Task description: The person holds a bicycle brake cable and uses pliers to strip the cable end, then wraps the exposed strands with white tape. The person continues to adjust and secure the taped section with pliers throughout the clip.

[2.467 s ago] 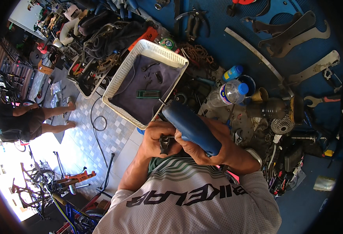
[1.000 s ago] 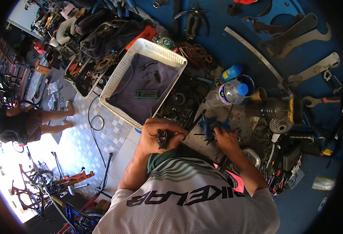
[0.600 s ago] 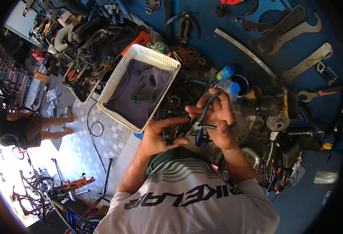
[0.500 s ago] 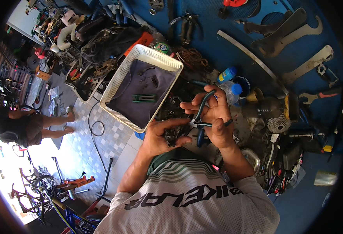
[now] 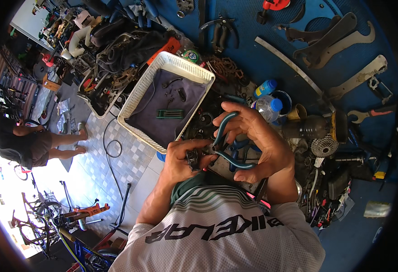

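Looking down through the head view, I see the pliers point(image 5: 219, 132) lying between the two hands, nose pointing left toward the dark metal part point(image 5: 192, 158) in the left hand point(image 5: 180, 158). The part's longer side seems to run toward and away from the person, roughly crosswise to the pliers. The left hand is nearer the nose, fingers curled snugly round the part, thumb and forefinger by the pivot. The right hand point(image 5: 267, 145) is spread wide but has hold of the pliers, fingers along the upper handle, thumb at the lower. Those handles are teal, curved and well apart. The part looks blackish and uneven; fingers cover the meeting place, so I can't tell whether the nose touches it.
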{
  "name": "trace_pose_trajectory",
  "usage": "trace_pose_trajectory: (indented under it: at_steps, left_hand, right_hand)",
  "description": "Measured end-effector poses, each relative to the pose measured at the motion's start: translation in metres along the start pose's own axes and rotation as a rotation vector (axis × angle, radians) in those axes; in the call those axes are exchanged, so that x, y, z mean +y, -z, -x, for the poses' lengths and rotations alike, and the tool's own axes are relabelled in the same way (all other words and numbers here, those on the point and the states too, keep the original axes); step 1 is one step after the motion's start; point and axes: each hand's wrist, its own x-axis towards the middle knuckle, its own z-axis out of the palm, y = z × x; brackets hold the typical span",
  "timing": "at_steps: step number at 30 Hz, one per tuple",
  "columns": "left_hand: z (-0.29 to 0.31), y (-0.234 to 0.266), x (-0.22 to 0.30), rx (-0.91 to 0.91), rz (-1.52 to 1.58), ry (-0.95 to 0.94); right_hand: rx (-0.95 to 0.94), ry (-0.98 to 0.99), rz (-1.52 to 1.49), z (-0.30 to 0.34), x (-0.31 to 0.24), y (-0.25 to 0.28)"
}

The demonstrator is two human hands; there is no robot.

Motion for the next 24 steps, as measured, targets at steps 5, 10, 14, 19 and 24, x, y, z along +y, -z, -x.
trace_pose_trajectory:
  at_steps: [5,10,14,19,24]
  left_hand:
    - [-0.001,0.001,-0.002,-0.001,0.066,-0.086]
    - [-0.002,0.008,-0.002,0.049,0.109,-0.152]
    - [-0.007,0.007,-0.001,0.093,0.097,-0.208]
    - [-0.007,0.008,0.005,0.109,-0.076,-0.278]
    - [-0.002,0.011,0.006,0.068,-0.114,-0.211]
  right_hand:
    - [0.028,0.057,0.042,-0.003,-0.010,-0.002]
    - [0.204,0.225,-0.026,-0.002,-0.028,-0.019]
    - [0.233,0.319,0.041,-0.005,-0.040,-0.034]
    - [0.211,0.296,0.281,-0.012,-0.047,-0.045]
    - [0.197,0.300,0.362,-0.018,-0.045,-0.049]
